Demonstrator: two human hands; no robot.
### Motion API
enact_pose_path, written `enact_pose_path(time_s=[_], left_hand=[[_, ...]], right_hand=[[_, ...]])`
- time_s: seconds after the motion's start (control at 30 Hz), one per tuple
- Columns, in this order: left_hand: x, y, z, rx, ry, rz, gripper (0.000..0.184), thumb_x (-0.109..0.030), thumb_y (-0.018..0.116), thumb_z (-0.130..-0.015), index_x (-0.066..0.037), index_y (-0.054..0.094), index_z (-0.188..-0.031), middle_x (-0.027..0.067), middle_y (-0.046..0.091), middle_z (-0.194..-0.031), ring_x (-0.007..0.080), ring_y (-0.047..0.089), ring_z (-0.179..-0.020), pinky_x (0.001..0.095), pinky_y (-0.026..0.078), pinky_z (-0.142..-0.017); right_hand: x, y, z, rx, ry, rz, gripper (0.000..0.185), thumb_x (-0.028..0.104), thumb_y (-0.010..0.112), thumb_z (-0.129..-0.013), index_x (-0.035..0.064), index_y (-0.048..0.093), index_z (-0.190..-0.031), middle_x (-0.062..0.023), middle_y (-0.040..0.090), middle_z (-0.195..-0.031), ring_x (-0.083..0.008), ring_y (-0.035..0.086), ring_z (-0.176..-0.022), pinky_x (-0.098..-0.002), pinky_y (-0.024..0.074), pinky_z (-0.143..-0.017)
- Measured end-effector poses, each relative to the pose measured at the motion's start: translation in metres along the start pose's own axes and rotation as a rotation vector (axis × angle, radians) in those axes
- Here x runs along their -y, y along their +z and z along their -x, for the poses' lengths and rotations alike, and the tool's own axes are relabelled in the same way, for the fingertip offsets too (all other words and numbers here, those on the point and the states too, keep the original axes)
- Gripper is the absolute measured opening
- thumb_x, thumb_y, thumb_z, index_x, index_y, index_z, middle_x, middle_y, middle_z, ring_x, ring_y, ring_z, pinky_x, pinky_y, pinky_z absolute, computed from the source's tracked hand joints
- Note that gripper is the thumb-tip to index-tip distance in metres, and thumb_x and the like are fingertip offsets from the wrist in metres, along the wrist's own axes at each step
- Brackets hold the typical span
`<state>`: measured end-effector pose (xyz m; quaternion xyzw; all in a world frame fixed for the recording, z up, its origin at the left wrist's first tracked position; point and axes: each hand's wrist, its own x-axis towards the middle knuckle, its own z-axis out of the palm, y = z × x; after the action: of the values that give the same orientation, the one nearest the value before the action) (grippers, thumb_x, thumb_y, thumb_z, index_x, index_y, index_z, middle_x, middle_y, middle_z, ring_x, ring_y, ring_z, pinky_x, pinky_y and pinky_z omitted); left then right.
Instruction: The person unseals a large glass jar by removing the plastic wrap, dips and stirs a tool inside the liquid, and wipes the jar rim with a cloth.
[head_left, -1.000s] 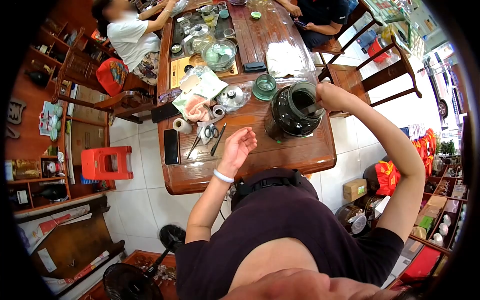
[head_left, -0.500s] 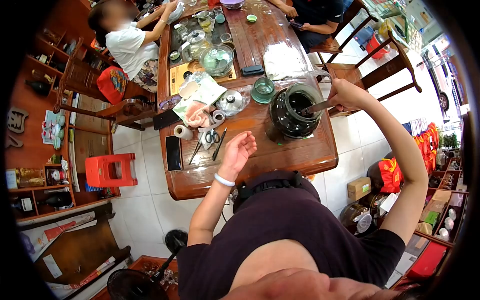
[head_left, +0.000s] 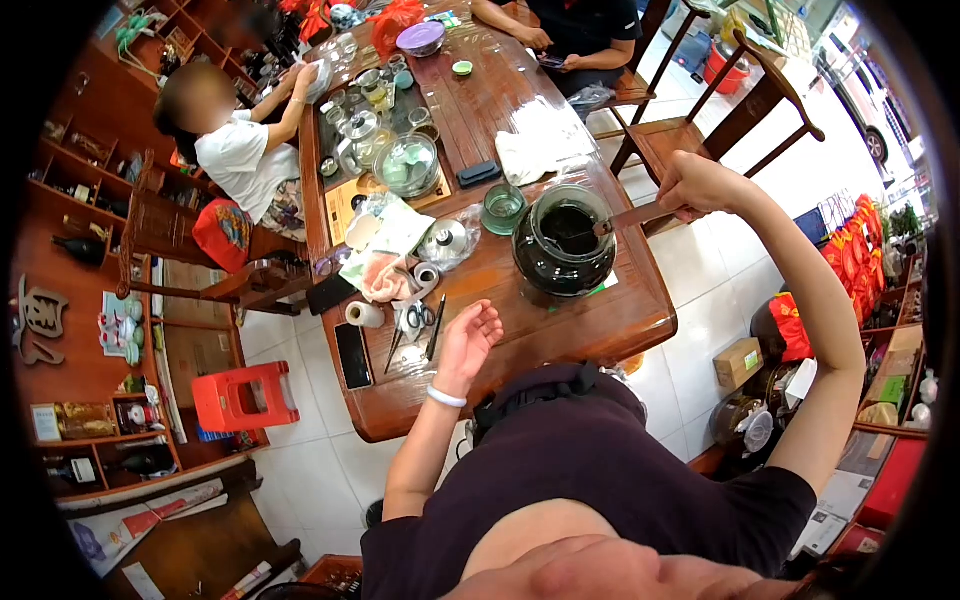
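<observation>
My right hand (head_left: 692, 188) is closed around a long, flat, brownish handle (head_left: 640, 214). Its far end is over the rim of a big glass jar (head_left: 566, 262) filled with dark liquid; I cannot make out what kind of tool it is. The jar stands near the table's right edge. My left hand (head_left: 471, 340), with a white bangle at the wrist, hovers over the table's near side, fingers loosely apart and nothing in it. Scissors (head_left: 414, 318), a dark pen-like stick (head_left: 436, 328) and a tape roll (head_left: 365, 315) lie left of it. A green glass cup (head_left: 503, 210) stands beside the jar.
A phone (head_left: 354, 354), a cloth (head_left: 388, 276) and a steel-lidded item (head_left: 446, 238) in plastic lie along the wooden table (head_left: 500, 375). Glass teaware (head_left: 407, 165) stands farther back. Two people sit at the table. A red stool (head_left: 245, 397) is on the left floor.
The view has turned and shifted a little. My right hand has drawn the handle somewhat up and out, its end now nearer the jar's rim. My left hand stays raised and open.
</observation>
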<state>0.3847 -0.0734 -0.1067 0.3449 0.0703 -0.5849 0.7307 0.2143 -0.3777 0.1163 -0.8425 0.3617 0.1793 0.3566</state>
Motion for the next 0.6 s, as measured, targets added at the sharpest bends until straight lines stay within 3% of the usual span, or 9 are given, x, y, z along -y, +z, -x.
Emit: enact_pose_path(time_s=[0.37,0.6], left_hand=[[0.002,0.008,-0.005,-0.096,-0.078,-0.072,0.016,-0.015,0.051,-0.083,-0.003,0.055,-0.093,0.0070,0.059,-0.080,0.0188,0.057,-0.072,0.0299,0.048,-0.065],[0.001,0.012,-0.015,-0.142,-0.143,-0.067,0.017,-0.015,0.051,-0.083,-0.003,0.053,-0.094,0.0065,0.055,-0.083,0.0188,0.054,-0.074,0.0295,0.047,-0.066]], right_hand=[[-0.012,-0.014,0.019,0.012,0.064,-0.203,0.013,0.003,0.052,-0.068,-0.0072,0.059,-0.064,-0.0030,0.049,-0.045,-0.0066,0.038,-0.036,-0.0220,0.0275,-0.033],[-0.022,-0.027,0.017,0.034,0.086,-0.139,0.015,0.005,0.053,-0.069,-0.0064,0.058,-0.060,-0.0029,0.048,-0.044,-0.0070,0.039,-0.036,-0.0229,0.0297,-0.034]])
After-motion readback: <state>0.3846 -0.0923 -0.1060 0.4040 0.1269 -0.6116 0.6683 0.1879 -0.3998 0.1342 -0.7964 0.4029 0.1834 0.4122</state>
